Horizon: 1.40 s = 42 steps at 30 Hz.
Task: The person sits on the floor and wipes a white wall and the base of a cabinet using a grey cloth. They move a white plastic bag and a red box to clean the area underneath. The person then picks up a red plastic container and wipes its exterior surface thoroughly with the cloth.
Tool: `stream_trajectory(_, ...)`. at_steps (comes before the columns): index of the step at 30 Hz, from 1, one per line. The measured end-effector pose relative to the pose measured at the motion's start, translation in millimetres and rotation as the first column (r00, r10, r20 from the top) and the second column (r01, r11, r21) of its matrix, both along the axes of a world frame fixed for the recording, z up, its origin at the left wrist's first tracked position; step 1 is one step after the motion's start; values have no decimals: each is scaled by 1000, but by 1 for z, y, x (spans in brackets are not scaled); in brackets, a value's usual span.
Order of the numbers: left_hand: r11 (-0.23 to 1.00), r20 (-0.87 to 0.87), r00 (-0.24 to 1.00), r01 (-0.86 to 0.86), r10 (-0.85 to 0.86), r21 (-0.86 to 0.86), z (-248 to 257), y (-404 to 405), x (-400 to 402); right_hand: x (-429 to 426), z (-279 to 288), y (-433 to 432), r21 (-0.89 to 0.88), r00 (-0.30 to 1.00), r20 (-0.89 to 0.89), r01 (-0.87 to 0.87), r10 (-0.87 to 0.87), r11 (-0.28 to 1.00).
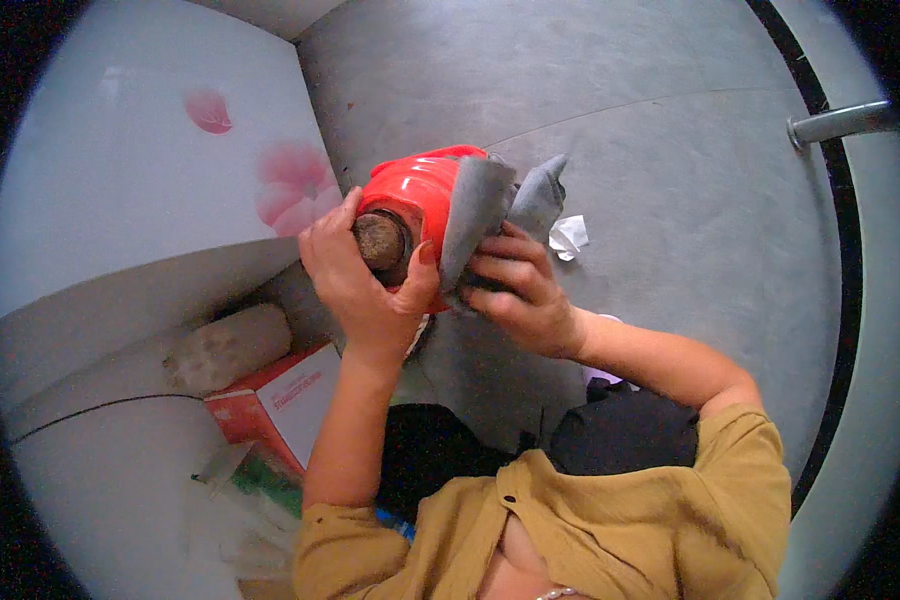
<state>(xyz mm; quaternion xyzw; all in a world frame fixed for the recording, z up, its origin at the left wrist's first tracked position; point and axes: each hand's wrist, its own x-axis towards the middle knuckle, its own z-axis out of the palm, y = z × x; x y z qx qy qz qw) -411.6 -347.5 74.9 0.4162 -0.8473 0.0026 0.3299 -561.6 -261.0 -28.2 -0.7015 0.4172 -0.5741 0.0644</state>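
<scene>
A glossy red thermos flask (414, 180) is held up over the floor, its brown cork stopper (379, 241) facing me. My left hand (360, 277) grips the flask's top end, with the thumb and fingers spread on either side of the stopper. A grey cloth (480, 202) lies against the flask's side, and my right hand (514, 292) holds it there with curled fingers. One end of the cloth sticks out beyond the fingers. The far end of the flask is hidden behind the cloth.
On the left stands a white panel (157, 172) with a pink flower print. Below it are a red and white box (300, 405) and a thin black cable (105, 405). Crumpled white paper (568, 237) lies on the grey floor (682, 202). A metal tube (840, 124) juts in at right.
</scene>
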Motion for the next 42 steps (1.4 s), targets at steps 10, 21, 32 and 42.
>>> stream_trajectory(10,1000,10,1000,-5,5,-11,3,-1,-4,3,14,-12,11,999,40,6,-6,1000)
stream_trajectory(21,999,-15,1000,-26,26,25,-1,0,-3,-23,25,-58,4,964,247,-102,98,995)
stream_trajectory(32,997,24,999,-37,36,65,1,2,-7,-27,42,-182,-40,747,-261,-641,611,766)
stream_trajectory(42,999,-14,999,-47,47,-7,-6,1,-5,-29,36,-34,130,988,152,-7,-12,992)
